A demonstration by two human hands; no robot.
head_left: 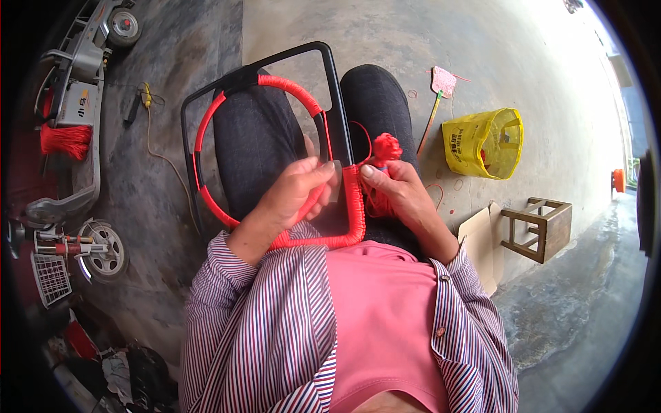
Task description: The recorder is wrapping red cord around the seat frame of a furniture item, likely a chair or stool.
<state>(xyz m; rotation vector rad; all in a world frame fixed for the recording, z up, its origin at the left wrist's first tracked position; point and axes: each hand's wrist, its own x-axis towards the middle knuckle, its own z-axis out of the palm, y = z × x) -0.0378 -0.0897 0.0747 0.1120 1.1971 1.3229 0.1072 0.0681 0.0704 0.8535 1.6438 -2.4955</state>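
Note:
A black rectangular frame (335,86) with a round hoop (200,131) inside it rests on my lap. Red cord is wound tightly around its near right corner (354,206) and along parts of the hoop. My right hand (401,191) closes around a bundle of red cord (387,146), its thumb beside the top end of the corner wrapping. Loose strands hang below that hand. Inside the frame, my left hand (303,187) has its fingers curled together next to a small translucent patch; what they grip is unclear.
To the right stand a yellow bag (475,148), a wooden stool (544,230) and a cardboard piece (482,241). A pink fly swatter (444,82) lies beyond my knee. Scooters (82,103) line the left, one bearing a red cord hank (65,140). A yellow cable (155,144) crosses the floor.

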